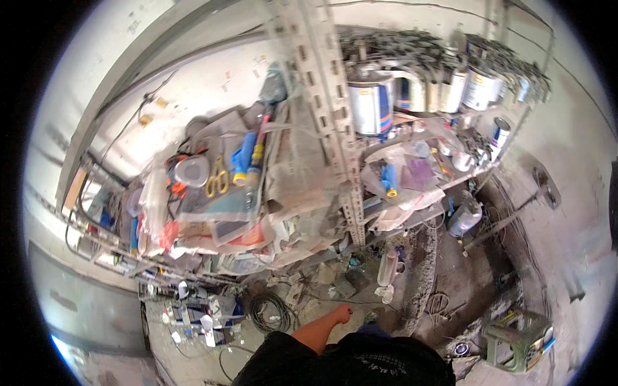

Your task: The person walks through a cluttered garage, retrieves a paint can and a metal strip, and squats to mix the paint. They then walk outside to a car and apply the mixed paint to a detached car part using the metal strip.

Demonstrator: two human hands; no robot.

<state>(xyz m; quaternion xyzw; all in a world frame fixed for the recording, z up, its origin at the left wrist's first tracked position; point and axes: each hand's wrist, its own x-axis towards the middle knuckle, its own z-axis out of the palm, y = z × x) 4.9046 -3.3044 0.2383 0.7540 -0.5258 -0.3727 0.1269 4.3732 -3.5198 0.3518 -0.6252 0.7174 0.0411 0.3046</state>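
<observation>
My left hand hangs low in front of my body, below the shelf, with its fingers curled closed. Nothing shows sticking out of it. Its bare forearm comes from a black short sleeve. My right hand is out of the picture. Ahead is a metal shelf whose cluttered board holds yellow-handled scissors, a round clear tub, a blue roll and crumpled plastic sheeting. A second blue roll lies on the shelf to the right.
Large paint cans crowd the upper right shelf beside a perforated metal post. A coiled black hose lies on the floor to the left. A greenish plastic stool stands at the lower right. A bottle sits under the right shelf.
</observation>
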